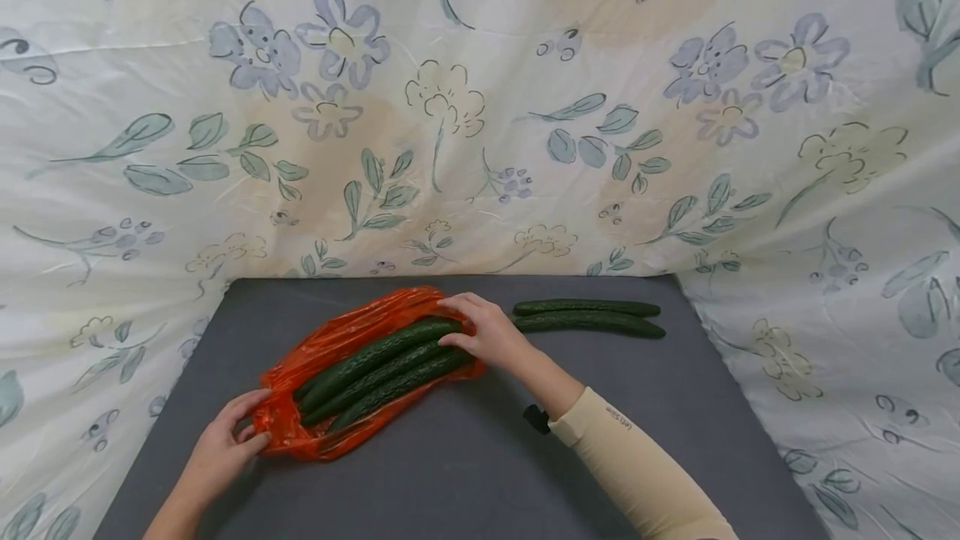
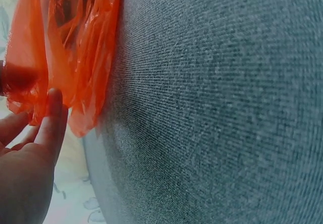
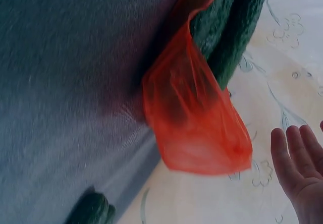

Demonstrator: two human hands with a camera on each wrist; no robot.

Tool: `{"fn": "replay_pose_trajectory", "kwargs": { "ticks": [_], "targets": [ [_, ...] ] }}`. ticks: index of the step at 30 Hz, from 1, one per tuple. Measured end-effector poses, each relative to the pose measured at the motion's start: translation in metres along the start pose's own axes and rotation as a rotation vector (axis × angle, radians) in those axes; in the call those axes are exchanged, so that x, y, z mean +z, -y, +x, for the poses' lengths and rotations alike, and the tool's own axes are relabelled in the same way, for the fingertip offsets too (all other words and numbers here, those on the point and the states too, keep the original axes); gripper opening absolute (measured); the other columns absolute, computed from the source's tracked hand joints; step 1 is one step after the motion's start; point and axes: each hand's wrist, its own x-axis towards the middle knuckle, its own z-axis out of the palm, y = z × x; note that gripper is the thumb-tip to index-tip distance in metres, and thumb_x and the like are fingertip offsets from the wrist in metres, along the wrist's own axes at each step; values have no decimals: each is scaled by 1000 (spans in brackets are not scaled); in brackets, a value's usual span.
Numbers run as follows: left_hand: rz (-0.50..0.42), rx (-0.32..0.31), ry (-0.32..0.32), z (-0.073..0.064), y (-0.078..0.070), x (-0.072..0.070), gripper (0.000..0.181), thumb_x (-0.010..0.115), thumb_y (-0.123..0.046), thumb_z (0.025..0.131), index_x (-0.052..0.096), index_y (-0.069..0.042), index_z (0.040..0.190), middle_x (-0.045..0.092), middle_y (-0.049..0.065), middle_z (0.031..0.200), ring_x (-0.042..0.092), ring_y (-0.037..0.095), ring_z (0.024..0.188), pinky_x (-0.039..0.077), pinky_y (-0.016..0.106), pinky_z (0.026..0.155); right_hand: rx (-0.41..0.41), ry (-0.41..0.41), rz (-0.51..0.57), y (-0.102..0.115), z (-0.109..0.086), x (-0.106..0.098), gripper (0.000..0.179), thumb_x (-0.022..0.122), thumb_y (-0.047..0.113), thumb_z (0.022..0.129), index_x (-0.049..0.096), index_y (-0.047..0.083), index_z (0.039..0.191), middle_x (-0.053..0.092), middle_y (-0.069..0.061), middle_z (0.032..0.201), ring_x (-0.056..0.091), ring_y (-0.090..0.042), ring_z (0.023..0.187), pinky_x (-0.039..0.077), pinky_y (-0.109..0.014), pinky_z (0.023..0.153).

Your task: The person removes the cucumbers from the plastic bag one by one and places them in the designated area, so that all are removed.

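Observation:
An orange plastic bag (image 1: 322,348) lies slanted across the left half of the table, its opening facing up. Several long dark green cucumbers (image 1: 390,361) lie side by side inside it. At the bag's near left end, my left hand (image 1: 225,440) pinches the thin plastic; the left wrist view shows the fingers (image 2: 50,128) against the film. My right hand (image 1: 491,336) is over the far right end of the bag, by the cucumber tips. In the right wrist view its fingers (image 3: 298,153) are extended, apart from the bag's loose end.
Two more cucumbers (image 1: 588,322) lie parallel on the grey table (image 1: 450,473), right of the bag. A floral cloth (image 1: 480,123) hangs behind the table and along both sides. My right wrist has a dark strap device (image 1: 536,418) beside a cream sleeve.

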Motion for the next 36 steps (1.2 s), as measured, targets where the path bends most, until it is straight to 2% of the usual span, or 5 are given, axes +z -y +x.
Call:
{"fn": "replay_pose_trajectory", "kwargs": {
  "ticks": [9,16,19,26,36],
  "targets": [
    [-2,3,-4,-1,0,2,62,69,-5,91,44,3,147,36,26,153,41,46,134,55,47,95,56,72,52,3,5,23,58,75,30,91,56,15,143,58,-7,139,61,-32,120,56,-48,96],
    [-7,8,5,0,1,3,63,69,-5,90,44,3,147,36,27,152,41,47,134,57,45,94,113,113,-22,-1,7,39,58,73,38,91,57,20,143,57,-2,141,55,-21,129,52,-42,105],
    [-2,0,3,1,3,1,62,68,-5,91,44,2,147,36,26,152,41,46,134,57,46,94,118,121,-47,-4,11,46,56,72,40,91,59,20,142,56,-2,142,52,-22,132,50,-43,108],
    [4,13,11,-1,3,2,62,69,-5,91,44,4,147,35,28,152,39,49,135,54,51,96,172,153,-84,-10,18,58,55,73,41,90,60,22,141,53,-3,145,49,-23,135,50,-42,108],
    [-13,-6,22,-1,2,3,63,69,-4,91,43,5,148,34,28,153,38,49,137,54,52,97,176,169,-111,-22,30,66,50,74,38,90,64,21,136,59,-1,138,53,-22,130,49,-40,108]
  ]
}}
